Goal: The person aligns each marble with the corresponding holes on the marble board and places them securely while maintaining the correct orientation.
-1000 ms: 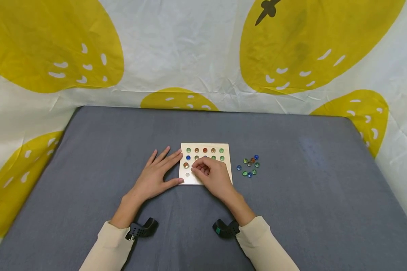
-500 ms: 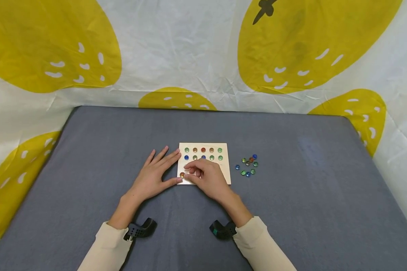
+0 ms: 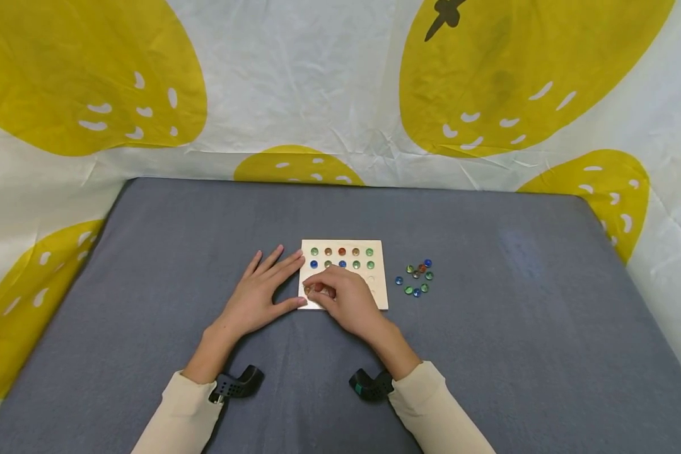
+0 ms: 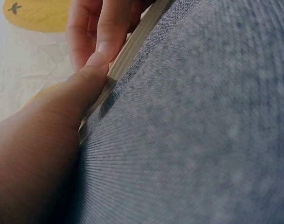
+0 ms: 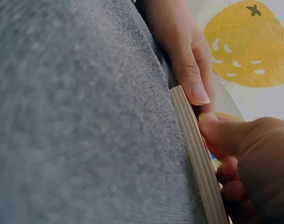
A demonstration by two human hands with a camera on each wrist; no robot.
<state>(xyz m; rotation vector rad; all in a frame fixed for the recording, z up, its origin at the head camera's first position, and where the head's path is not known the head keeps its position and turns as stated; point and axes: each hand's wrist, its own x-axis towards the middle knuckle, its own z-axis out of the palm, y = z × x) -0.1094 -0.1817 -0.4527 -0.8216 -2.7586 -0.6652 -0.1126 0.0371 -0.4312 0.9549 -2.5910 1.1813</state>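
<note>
A pale wooden board [image 3: 377,287] with round hollows lies on the grey cloth. Its two far rows hold glass marbles in green, amber, red and blue. My right hand [image 3: 349,298] reaches over the near left part of the board, thumb and index finger pinching an amber marble [image 3: 308,290]; its fingers hide several hollows. With fingers spread, my left hand [image 3: 255,299] rests on the cloth and touches the board's left side, its thumb [image 4: 93,70] at the near corner. In the right wrist view, the board's layered edge [image 5: 193,140] runs beside my right thumb [image 5: 221,133].
Several loose marbles [image 3: 417,292] in blue, green and reddish brown lie in a cluster just right of the board. Grey cloth [image 3: 516,315] covers the table, and a white curtain [image 3: 295,75] with yellow fruit shapes hangs behind it.
The amber marble has gone from the third-row left hollow toward the board's near left corner. My right hand has shifted left and nearer, fingertips now around it. My left hand stays put.
</note>
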